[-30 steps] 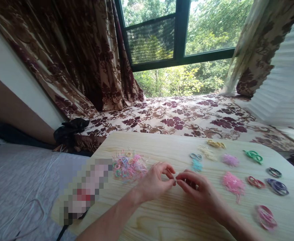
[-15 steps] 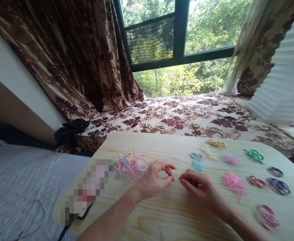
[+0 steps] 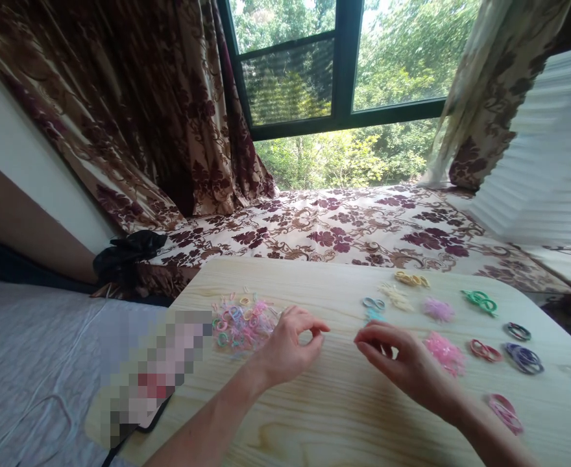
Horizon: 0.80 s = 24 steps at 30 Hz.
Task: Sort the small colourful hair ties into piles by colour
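Note:
My left hand (image 3: 295, 345) hovers over the wooden table (image 3: 315, 408), just right of a mixed pile of small colourful bands (image 3: 241, 325). Its thumb and fingers are pinched together; anything between them is too small to see. Facing it, my right hand (image 3: 397, 357) has thumb and forefinger brought together, and what they hold, if anything, I cannot make out. It partly covers the light-blue bands (image 3: 375, 314). Close by on the right are pink bands (image 3: 444, 353), lilac bands (image 3: 438, 309) and cream bands (image 3: 396, 297).
Yellow rings (image 3: 412, 279), green rings (image 3: 480, 302), red rings (image 3: 485, 350), dark-blue rings (image 3: 523, 358) and deep-pink rings (image 3: 505, 413) lie at the right. A blurred-out flat object (image 3: 169, 370) rests at the table's left edge. Behind is a patterned ledge (image 3: 334, 227).
My hands have moved apart, the right one shifting rightward to cover part of the light-blue bands. The whole view has shifted slightly, with the table lying further left in it.

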Each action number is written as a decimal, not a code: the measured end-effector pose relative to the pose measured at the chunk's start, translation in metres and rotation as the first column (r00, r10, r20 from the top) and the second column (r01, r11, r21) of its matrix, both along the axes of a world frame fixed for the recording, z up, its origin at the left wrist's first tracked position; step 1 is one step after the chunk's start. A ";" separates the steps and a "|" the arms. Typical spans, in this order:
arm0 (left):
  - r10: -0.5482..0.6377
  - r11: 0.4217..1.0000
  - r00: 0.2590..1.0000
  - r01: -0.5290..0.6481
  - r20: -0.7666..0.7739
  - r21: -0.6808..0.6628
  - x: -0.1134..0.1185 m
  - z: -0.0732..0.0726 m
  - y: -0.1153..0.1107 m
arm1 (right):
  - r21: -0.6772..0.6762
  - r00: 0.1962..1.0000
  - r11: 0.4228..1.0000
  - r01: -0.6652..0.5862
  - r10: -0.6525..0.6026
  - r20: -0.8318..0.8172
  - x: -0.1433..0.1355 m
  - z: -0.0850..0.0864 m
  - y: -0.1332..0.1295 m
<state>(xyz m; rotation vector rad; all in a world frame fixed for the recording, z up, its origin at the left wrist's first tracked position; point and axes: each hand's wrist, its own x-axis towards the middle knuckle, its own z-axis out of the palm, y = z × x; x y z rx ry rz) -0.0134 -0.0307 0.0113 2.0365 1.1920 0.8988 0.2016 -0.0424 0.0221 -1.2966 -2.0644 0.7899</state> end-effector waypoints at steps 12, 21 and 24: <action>0.099 0.992 0.993 -0.093 -0.070 0.082 -0.007 -0.010 0.008 | -0.044 0.877 0.956 0.288 -0.246 0.413 0.104 0.019 0.012; 0.162 0.982 0.983 -0.152 -0.088 0.108 -0.014 -0.014 0.017 | -0.132 0.803 0.918 0.373 -0.248 0.542 0.109 0.022 0.010; 0.184 0.979 0.980 -0.175 -0.080 0.109 -0.019 -0.015 0.020 | -0.061 0.832 0.931 0.361 -0.292 0.471 0.111 0.023 0.010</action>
